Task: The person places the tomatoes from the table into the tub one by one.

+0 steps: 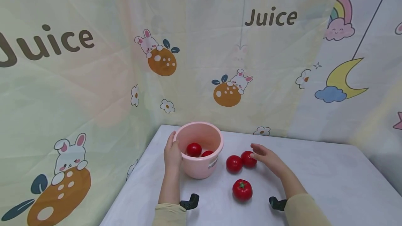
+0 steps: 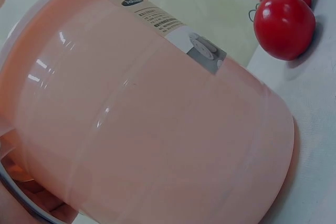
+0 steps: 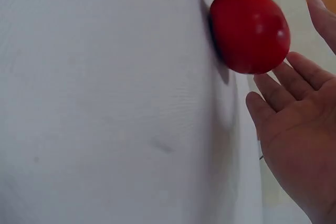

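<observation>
A pink plastic bucket stands at the back left of the table, with two red tomatoes inside it. My left hand holds the bucket at its left rim; in the left wrist view some of its fingers are partly hidden by the rim. My right hand is at the right of a tomato, fingers extended and thumb apart, palm facing it in the right wrist view. Another tomato sits against that one on its left. Nearer the front lies a third tomato with a green stem top.
A white cloth covers the table. Patterned curtains hang right behind the table and along its left side. A label is stuck on the bucket's outer wall. Each wrist wears a black camera mount.
</observation>
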A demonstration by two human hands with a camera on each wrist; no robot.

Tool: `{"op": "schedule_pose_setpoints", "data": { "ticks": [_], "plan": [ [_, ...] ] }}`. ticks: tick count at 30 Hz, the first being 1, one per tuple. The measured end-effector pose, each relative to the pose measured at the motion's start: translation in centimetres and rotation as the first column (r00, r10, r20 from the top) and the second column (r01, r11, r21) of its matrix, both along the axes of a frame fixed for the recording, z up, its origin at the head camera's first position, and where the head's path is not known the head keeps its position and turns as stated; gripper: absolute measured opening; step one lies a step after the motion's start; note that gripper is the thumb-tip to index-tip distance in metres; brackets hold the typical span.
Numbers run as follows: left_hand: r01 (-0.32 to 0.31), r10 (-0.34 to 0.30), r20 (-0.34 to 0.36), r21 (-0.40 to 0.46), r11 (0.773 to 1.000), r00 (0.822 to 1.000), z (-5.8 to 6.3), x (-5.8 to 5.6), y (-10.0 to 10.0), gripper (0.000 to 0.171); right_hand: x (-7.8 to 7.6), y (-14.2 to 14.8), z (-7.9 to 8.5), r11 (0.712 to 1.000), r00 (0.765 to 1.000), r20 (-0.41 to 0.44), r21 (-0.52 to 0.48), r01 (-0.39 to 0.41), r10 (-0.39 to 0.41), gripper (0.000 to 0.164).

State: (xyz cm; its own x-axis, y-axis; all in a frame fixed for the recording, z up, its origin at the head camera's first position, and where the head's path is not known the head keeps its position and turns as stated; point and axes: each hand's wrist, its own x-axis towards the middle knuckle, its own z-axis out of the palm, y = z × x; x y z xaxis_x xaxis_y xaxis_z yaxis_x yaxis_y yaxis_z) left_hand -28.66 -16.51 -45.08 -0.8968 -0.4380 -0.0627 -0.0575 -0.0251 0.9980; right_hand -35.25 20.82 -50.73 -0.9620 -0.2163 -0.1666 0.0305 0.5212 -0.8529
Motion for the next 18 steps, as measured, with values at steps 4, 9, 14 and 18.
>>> {"op": "schedule_pose_setpoints", "data": {
  "ticks": [4, 9, 14, 18],
  "plan": [
    [-0.004, 0.004, -0.008, 0.006, 1.000, 1.000, 0.0, -0.1, 0.1, 0.050, 0.1, 0.1, -0.6, 1.000, 1.000, -0.004, -0.003, 0.002, -0.002, 0.084],
    [-0.002, 0.002, -0.009, 0.007, 1.000, 1.000, 0.1, 0.0, 0.1, 0.050, 0.4, 0.2, -1.0, 1.000, 1.000, -0.008, 0.001, 0.001, -0.001, 0.086],
    [-0.001, 0.001, -0.008, 0.003, 1.000, 1.000, 0.1, 0.0, 0.0, 0.049, 0.6, 0.3, -1.3, 1.000, 1.000, -0.016, -0.012, -0.007, 0.007, 0.084],
    [0.004, -0.004, -0.008, -0.001, 1.000, 1.000, 0.0, 0.0, -0.1, 0.050, 0.5, 0.3, -1.7, 1.000, 1.000, -0.020, -0.021, -0.021, 0.020, 0.082]
  ]
}}
